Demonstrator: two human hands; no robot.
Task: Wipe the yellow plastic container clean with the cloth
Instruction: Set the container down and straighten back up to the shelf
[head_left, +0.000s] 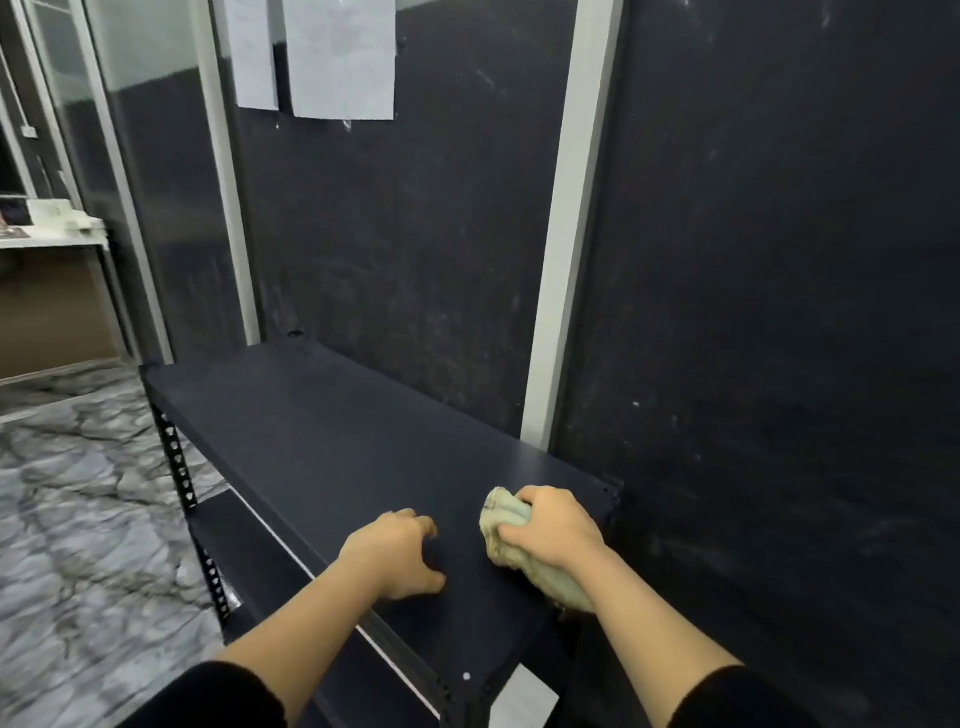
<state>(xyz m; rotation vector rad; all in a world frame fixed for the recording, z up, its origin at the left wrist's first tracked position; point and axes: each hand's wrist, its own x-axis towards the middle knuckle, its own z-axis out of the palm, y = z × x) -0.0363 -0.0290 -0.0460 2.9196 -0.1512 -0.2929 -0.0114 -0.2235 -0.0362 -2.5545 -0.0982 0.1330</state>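
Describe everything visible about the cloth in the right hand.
The cloth is a pale, yellowish-green rag, soft and woven-looking, bunched into a crumpled wad with folds showing. The right hand grips it from above, fingers curled round its middle; one end pokes out ahead of the knuckles, the other trails back under the wrist. It rests on the dark shelf top, near its right end. The left hand lies apart from it.

The right hand (553, 527) hides much of the cloth (511, 525), seemingly bunched.
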